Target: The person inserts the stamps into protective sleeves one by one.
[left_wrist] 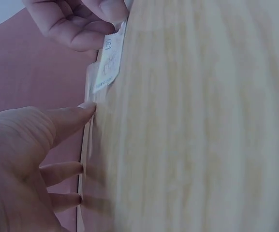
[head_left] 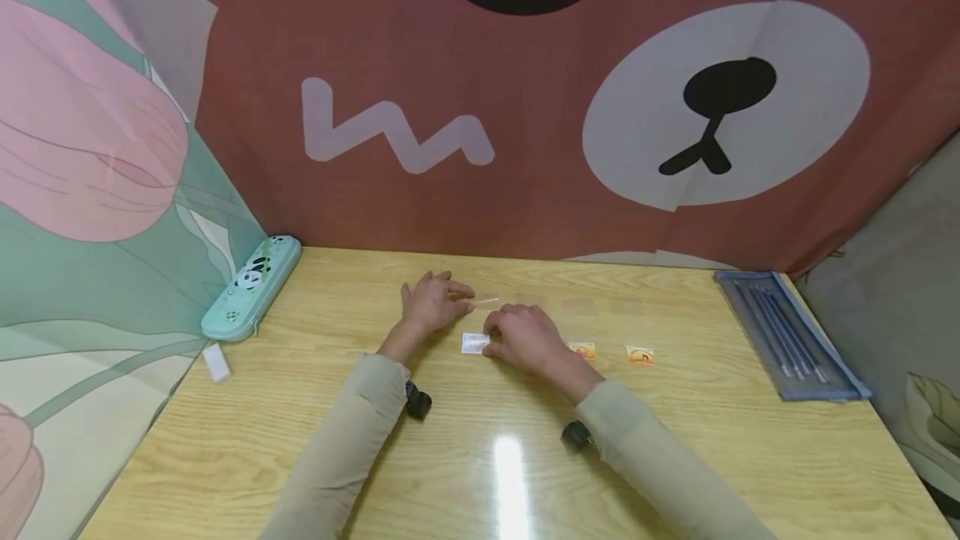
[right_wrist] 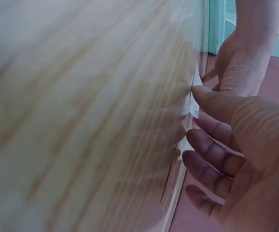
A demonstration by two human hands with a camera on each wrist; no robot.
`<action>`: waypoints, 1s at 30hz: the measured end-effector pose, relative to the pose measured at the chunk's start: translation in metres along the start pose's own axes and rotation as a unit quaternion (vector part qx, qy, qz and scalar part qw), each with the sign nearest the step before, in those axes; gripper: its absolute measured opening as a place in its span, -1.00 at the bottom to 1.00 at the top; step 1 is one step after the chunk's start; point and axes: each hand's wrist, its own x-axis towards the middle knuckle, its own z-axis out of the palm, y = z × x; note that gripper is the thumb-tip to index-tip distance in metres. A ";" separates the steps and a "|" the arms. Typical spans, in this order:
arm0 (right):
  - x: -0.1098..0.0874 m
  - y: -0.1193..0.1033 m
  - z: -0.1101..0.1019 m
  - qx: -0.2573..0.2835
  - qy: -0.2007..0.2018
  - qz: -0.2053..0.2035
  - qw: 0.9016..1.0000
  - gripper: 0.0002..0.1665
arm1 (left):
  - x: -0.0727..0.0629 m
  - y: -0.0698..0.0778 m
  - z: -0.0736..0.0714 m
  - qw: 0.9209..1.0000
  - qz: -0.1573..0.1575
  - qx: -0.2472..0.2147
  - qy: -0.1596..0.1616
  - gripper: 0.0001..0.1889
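My left hand [head_left: 435, 301] is on the table's far side. Its thumb and a finger pinch the edge of a small clear plastic piece [head_left: 485, 302], which looks tilted up. To its right and nearer, my right hand [head_left: 525, 338] pinches a small white printed slip [head_left: 474, 343] by its right end. From the left wrist view, the slip [left_wrist: 110, 63] shows faint bluish print and lies close to the clear piece. Past the right hand are two orange-yellow cards, one [head_left: 582, 351] partly covered by the hand and another [head_left: 640, 355] farther right.
More clear pieces [head_left: 577, 305] lie in a row behind the cards. A mint panda case [head_left: 252, 288] stands at the far left, a white block [head_left: 217, 362] below it. On the right lies a blue-edged mesh pouch [head_left: 791, 336] with long sticks. A printed cloth backs the table.
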 end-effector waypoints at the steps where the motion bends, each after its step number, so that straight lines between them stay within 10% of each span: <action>1: 0.000 0.000 0.000 0.003 0.000 0.000 1.000 -0.74 | 0.000 0.000 0.000 1.000 0.001 -0.001 0.002 -0.71; 16: -0.002 0.006 -0.001 0.119 0.020 0.058 0.991 -0.92 | 0.001 -0.005 0.004 0.995 0.029 -0.030 0.085 -0.84; 30: -0.005 0.021 -0.013 0.263 0.063 0.109 0.957 -0.78 | -0.002 -0.008 -0.001 0.966 0.018 -0.228 0.121 -0.86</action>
